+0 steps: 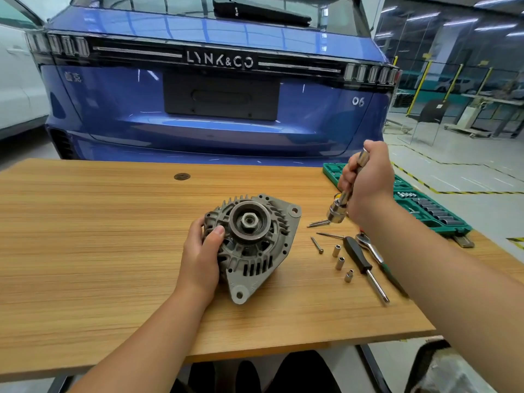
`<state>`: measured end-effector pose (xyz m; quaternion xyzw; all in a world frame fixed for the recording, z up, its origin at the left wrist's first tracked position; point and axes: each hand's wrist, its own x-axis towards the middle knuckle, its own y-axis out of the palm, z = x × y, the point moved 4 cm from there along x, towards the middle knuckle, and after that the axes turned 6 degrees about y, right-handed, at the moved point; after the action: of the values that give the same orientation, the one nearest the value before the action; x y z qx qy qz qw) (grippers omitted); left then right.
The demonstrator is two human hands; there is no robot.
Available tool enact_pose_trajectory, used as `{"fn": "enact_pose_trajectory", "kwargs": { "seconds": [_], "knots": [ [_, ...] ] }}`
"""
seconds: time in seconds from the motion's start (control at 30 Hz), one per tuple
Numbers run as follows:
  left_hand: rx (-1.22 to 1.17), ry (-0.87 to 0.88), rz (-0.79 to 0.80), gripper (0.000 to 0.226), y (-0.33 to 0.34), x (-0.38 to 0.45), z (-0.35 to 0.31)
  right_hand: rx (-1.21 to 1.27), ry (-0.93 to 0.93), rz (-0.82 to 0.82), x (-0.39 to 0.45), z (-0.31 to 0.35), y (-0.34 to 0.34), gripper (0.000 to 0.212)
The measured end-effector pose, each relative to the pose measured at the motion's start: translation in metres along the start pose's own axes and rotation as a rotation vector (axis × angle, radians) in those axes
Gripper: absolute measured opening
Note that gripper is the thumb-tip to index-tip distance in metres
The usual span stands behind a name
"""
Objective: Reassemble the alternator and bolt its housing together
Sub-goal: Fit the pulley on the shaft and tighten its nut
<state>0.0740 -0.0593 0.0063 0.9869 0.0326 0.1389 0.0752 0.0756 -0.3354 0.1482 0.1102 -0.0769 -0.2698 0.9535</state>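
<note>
Workshop floor and a parked car frame the scene, but the work sits on a pale wood-grain tabletop [85, 251] close to the person. Nearest, the left hand [202, 256] grips the grey cast-metal alternator [252, 245] by its left flank, fingers curled around the finned housing and thumb pressed on the front face beside the dark round pulley [249, 222] with its hex nut. The alternator rests on the tabletop, pulley up, mounting ears pointing toward and away from the person.

Just right of it lie the loose pieces: three small silver sockets [339, 262], a black-handled driver with a steel shaft [365, 268], a chrome ratchet with a green handle [380, 259], and a few long thin housing bolts [317, 245], apart from the alternator.

A little farther, the right hand [368, 182] is closed tight around a chrome driver bar with a socket on its lower end [344, 199], held tilted above the tabletop, the socket end hanging near one bolt; whether they touch I cannot tell.

I judge the housing halves already mated and the bolting step just starting, since bolts lie outside the housing. The next move calls for seating a bolt in its hole, then bringing the socket squarely onto its head while the left grip steadies the body.

Beyond sit a green moulded socket-set case [419, 202] at the tabletop's far right edge and the blue car's tail [215, 117].
</note>
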Motion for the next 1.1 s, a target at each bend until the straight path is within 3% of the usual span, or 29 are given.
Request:
{"fn": "enact_pose_trajectory", "kwargs": {
  "seconds": [0.3,0.43,0.6,0.9,1.0,1.1],
  "knots": [
    [-0.067,0.023,0.006,0.057,-0.003,0.002,0.007,-0.228,0.090,-0.126,0.076,-0.040,-0.025,0.040],
    [-0.055,0.034,0.008,0.062,-0.005,0.002,0.009,-0.291,0.139,-0.159,0.090,-0.066,-0.028,0.041],
    [-0.057,0.045,0.006,0.060,-0.006,0.003,0.010,-0.249,0.197,-0.225,0.098,-0.075,-0.033,0.035],
    [-0.081,0.025,0.007,0.058,-0.006,0.004,0.016,-0.171,0.259,-0.189,0.102,-0.071,-0.040,0.032],
    [-0.079,0.014,0.014,0.056,-0.005,0.003,0.016,-0.255,0.172,-0.228,0.103,-0.061,-0.043,0.026],
    [-0.083,0.008,0.018,0.060,-0.004,0.003,0.014,-0.628,-0.181,-0.325,0.092,-0.039,-0.046,0.018]
  ]
}}
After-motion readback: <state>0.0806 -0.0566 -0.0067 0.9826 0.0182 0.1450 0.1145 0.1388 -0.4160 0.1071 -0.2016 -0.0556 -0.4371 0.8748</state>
